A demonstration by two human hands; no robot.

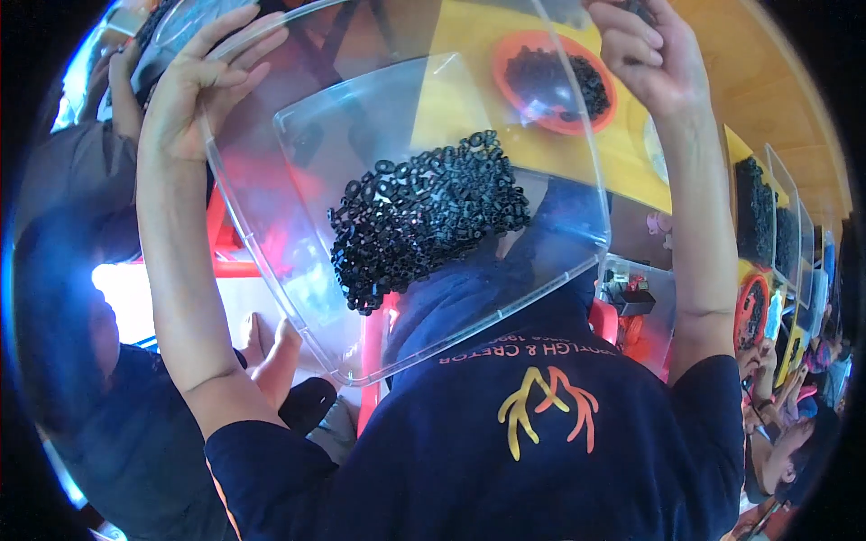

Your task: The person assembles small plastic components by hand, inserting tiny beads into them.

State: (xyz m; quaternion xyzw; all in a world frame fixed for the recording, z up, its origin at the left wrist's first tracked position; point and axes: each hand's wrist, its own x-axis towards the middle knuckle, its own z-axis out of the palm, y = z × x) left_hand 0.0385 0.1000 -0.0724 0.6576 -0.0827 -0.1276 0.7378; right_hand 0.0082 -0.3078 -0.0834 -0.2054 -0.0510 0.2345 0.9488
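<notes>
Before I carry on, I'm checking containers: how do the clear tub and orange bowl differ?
The tub is clear; the bowl is orange. The tub is rectangular; the bowl is round. The tub has the left hand at its rim; the bowl sits on the yellow tabletop. Both hold small black pieces.

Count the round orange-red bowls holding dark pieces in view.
2: one bowl on the yellow tabletop near the right hand; the other bowl lower, toward the picture's right edge. More may be hidden.
</notes>
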